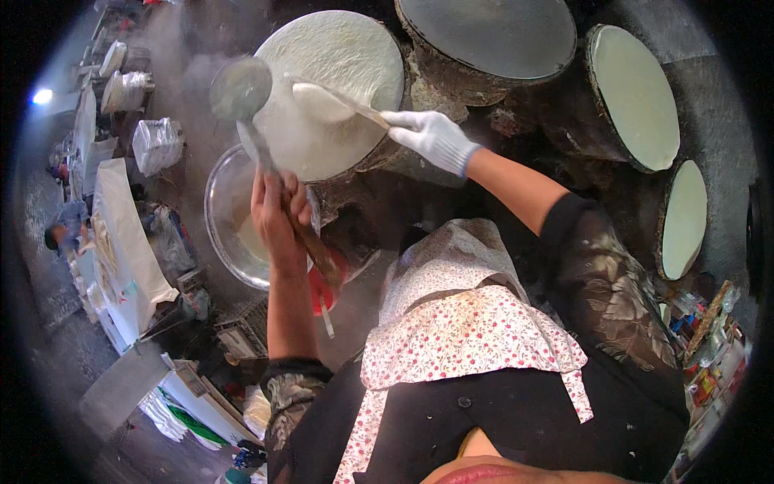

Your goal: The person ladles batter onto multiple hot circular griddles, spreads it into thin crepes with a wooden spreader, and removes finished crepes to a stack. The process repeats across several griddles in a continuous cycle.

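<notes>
My bare left hand (278,208) is closed around the long wooden handle of a metal ladle (240,87). The ladle's round bowl hangs over the left edge of a big round griddle (347,48) covered with pale, steaming batter. My right hand (431,139), in a white knit glove, grips the wooden handle of a batter spreader (322,103). Its pale rounded blade lies on the batter near the middle of the griddle. Below the ladle, a clear basin (216,242) holds pale liquid, partly hidden by my left hand and forearm.
A dark-topped round griddle (492,36) stands at the far right of mine. Further right are two more round griddles with pale sheets (637,97) (684,219). A red container (326,286) sits beside the basin. Leftward, a person (71,226) is at a long covered table (129,234).
</notes>
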Available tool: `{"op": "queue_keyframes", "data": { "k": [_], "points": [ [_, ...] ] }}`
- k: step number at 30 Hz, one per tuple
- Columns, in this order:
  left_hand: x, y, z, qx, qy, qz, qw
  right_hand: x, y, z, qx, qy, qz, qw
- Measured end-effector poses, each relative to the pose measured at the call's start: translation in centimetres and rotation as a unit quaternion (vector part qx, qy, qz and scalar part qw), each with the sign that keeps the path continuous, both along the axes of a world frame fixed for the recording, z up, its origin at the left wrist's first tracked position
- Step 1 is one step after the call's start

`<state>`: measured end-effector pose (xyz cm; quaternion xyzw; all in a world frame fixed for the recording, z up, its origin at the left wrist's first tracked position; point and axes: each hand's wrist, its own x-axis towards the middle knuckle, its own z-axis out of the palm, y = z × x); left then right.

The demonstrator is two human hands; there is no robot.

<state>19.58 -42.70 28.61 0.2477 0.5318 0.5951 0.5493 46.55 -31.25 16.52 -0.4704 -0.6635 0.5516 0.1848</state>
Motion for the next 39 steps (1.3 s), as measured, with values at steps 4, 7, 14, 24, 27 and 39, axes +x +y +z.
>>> {"op": "queue_keyframes", "data": {
  "k": [4, 7, 14, 24, 27, 39],
  "points": [
    [-1.2, 2.9, -2.2, 0.017, -0.091, -0.019, 0.996, 1.5, -2.9, -1.3, 0.098, 0.108, -0.201, 0.969],
    [-0.7, 1.6, -2.9, -0.011, -0.130, 0.008, 0.991, 2.8, -3.3, -1.7, 0.018, 0.030, -0.094, 0.995],
    [2.5, -0.7, -2.9, -0.137, -0.219, 0.075, 0.963, 0.5, -3.1, -1.8, -0.071, 0.076, -0.118, 0.988],
    [0.7, -6.3, 5.9, 0.001, -0.704, 0.064, 0.708, 0.9, -4.9, 5.5, -0.058, 0.227, -0.165, 0.958],
    [0.3, -8.0, 6.2, 0.056, -0.615, 0.028, 0.786, 1.3, -5.9, 4.8, -0.099, 0.118, -0.194, 0.969],
    [0.0, -1.8, 8.9, -0.009, -0.617, -0.005, 0.787, -0.6, -12.1, -0.9, 0.080, 0.004, -0.079, 0.994]
  ]
}}
